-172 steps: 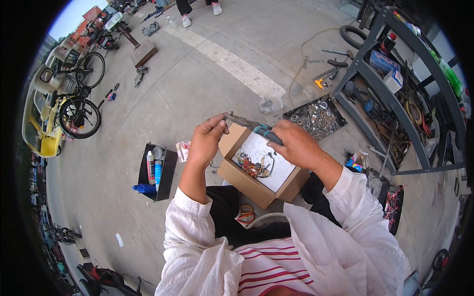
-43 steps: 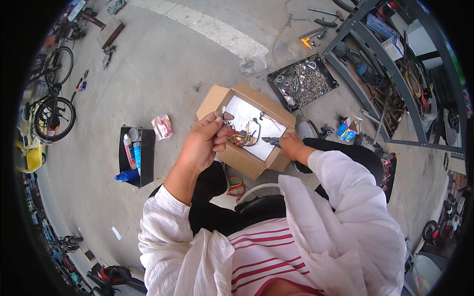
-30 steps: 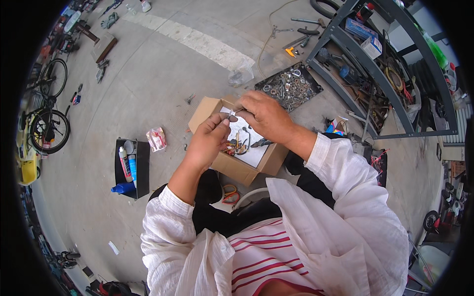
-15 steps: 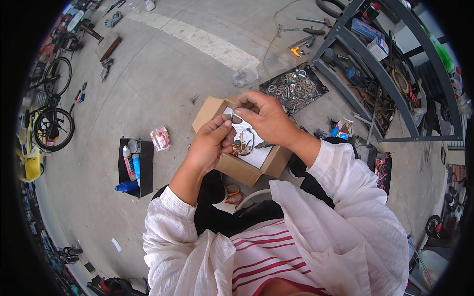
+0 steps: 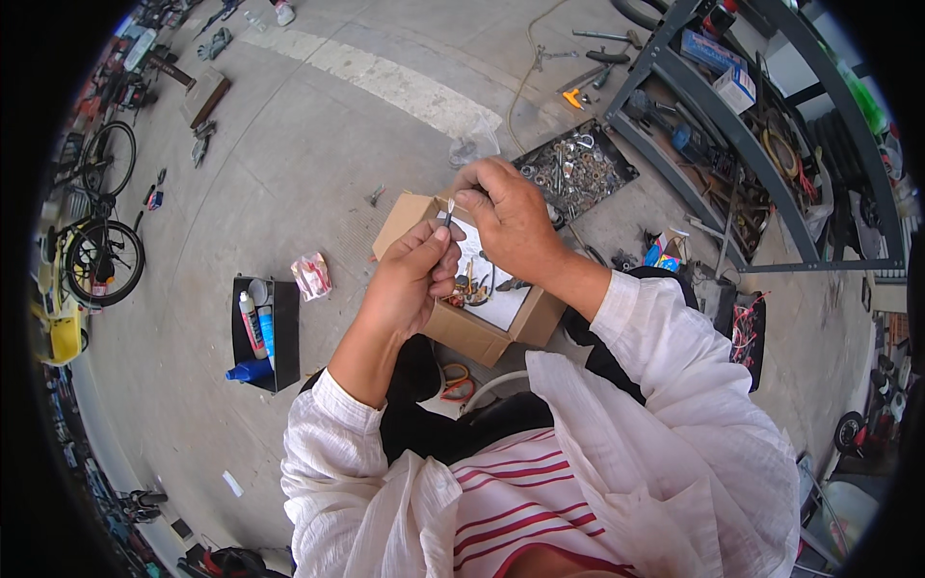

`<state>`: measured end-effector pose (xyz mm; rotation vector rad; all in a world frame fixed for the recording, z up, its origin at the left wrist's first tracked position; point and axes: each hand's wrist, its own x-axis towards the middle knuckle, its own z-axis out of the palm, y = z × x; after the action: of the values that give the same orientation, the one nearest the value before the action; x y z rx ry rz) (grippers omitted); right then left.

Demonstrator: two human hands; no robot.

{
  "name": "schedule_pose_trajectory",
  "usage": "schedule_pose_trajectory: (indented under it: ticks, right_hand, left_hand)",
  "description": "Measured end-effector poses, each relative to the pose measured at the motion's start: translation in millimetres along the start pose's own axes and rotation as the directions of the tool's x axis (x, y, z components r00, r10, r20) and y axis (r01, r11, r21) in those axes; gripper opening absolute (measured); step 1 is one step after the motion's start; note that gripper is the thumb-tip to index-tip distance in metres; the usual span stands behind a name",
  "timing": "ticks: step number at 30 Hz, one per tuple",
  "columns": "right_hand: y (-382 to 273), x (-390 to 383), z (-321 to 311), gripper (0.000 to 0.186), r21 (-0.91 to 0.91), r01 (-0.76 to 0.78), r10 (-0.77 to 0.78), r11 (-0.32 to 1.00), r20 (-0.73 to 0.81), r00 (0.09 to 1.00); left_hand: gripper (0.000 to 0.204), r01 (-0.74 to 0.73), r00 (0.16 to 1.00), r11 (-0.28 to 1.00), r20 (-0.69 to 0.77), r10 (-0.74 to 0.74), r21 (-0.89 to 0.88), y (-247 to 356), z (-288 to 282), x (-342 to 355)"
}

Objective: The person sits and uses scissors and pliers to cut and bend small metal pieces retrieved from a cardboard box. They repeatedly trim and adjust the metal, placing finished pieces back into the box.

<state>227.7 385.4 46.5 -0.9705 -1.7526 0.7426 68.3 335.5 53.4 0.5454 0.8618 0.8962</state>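
Observation:
My left hand [image 5: 416, 273] is closed, with thumb and fingers pinching a short dark cable end [image 5: 447, 219] that has a pale, thin tip pointing up. Beside that tip, my right hand [image 5: 511, 214] has its thumb and fingers curled together; what they hold, if anything, is too small to make out. Both hands are above an open cardboard box [image 5: 469, 339]. White paper [image 5: 501, 309] lines it. On the paper lie small wired parts [image 5: 470, 288] and a dark tool [image 5: 512, 285], partly hidden by my hands.
A black tray of loose hardware [image 5: 588, 183] lies beyond my right hand, next to a grey metal shelf [image 5: 665, 130]. At left stand a black bin with bottles [image 5: 279, 371] and a pink-and-white packet [image 5: 311, 276]. Orange-handled scissors [image 5: 456, 382] lie near my legs.
My right hand has drawn slightly apart from my left and curled more. The cable end's pale tip now shows between the hands.

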Motion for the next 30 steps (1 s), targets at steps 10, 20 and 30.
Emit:
schedule_pose_trajectory:
  ticks: [10,20,30]
  right_hand:
    - [-7,5,-5,0.008,0.167,0.004,-0.029,0.986,0.150,0.988]
    - [-7,-2,-9,0.004,0.259,-0.244,0.108,0.934,0.446,0.888]
    - [34,21,-54,0.008,0.437,-0.435,0.328,0.787,0.302,0.895]
  left_hand:
    - [0.017,0.021,0.999,0.999,-0.035,-0.022,-0.046,1,-4,-9]
    - [0.020,0.252,0.967,0.963,0.012,-0.254,0.094,15,-13,-20]
    - [0.017,0.301,0.953,0.945,-0.075,-0.294,0.124,12,-38,-26]
